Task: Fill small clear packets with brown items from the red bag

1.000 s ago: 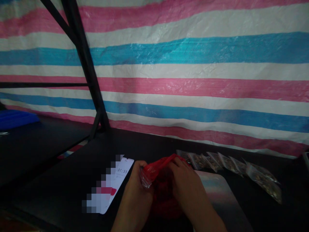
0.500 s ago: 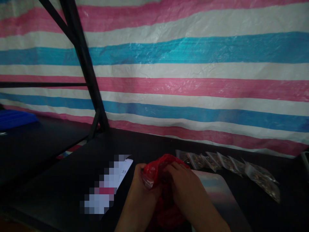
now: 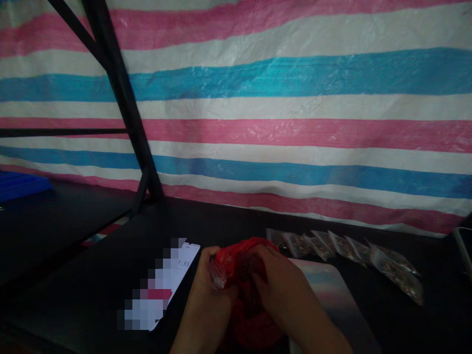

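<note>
Left hand [image 3: 210,300] and right hand [image 3: 291,300] are held close together, fingers curled, red plastic bag [image 3: 225,260] gathered and pinched between them over table [image 3: 84,275]. Clear film corner [image 3: 218,276] is seen poking out by left hand. Bag judged light, soft, slippery; gathered neck seems best hold. Small clear packets [image 3: 342,247] lined up beyond right hand; phone [image 3: 184,265] left; striped tarpaulin [image 3: 236,108] behind.

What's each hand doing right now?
Left hand: closed, holding the red plastic bag.
Right hand: closed, holding the same bag.
</note>
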### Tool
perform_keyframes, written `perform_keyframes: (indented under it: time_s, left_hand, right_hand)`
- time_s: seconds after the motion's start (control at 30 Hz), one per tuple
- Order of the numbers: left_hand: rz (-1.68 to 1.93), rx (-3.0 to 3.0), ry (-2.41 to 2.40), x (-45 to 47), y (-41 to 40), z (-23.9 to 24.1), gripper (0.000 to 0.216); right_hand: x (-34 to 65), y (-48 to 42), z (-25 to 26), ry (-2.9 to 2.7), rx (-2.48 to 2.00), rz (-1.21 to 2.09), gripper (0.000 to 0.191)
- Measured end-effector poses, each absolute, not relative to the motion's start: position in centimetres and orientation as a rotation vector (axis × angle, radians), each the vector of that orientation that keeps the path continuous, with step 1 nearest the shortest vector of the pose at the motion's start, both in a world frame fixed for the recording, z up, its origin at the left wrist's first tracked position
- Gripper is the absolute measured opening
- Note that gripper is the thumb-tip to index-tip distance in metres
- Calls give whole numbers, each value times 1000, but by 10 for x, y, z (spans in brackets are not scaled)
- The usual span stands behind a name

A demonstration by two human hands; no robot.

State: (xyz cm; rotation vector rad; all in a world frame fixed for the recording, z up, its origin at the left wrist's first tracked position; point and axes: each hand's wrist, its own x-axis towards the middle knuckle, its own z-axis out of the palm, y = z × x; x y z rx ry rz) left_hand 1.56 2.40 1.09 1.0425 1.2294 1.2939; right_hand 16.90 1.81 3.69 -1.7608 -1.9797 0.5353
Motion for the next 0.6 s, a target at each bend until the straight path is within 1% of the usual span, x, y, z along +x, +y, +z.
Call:
perform_keyframes:
  time_s: [0.27, 0.43, 0.6]
  left_hand:
    - [1353, 1008, 1215, 11, 29, 7, 59]
    - [1330, 1003, 1256, 5, 34, 4, 60]
    - [1382, 1022, 1284, 5, 33, 3, 57]
  right_hand:
    - [167, 17, 42, -2070, -1748, 487, 45]
    - [165, 17, 40, -2095, -1729, 520, 39]
    - [166, 14, 38, -2118, -1679, 512, 41]
